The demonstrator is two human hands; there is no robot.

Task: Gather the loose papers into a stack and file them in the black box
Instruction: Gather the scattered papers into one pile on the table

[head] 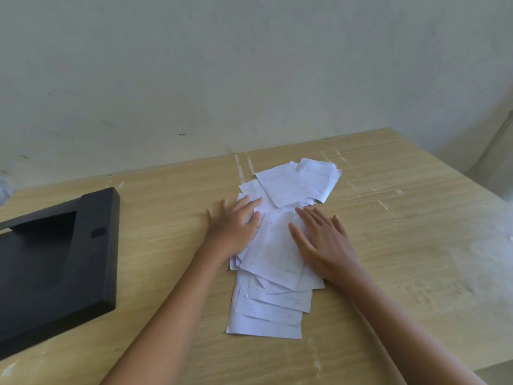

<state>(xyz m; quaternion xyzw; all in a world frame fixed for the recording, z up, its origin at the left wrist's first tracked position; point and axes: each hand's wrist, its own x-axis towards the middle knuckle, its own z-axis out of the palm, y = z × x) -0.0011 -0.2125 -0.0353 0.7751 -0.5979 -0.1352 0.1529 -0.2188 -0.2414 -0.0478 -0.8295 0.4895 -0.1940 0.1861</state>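
Several loose white printed papers (274, 251) lie in an untidy overlapping spread down the middle of the wooden table (402, 245). My left hand (234, 225) rests flat on the left edge of the spread, fingers apart. Flat on the right side of the spread lies my right hand (323, 240), fingers extended, holding nothing. The black box (91, 245) sits at the table's left, lying flat with its open hollow facing up; its left part runs out of view.
A pale plastered wall (249, 79) stands behind the table's far edge. The table's right edge falls off at the far right. White scuff marks streak the tabletop beyond and right of the papers.
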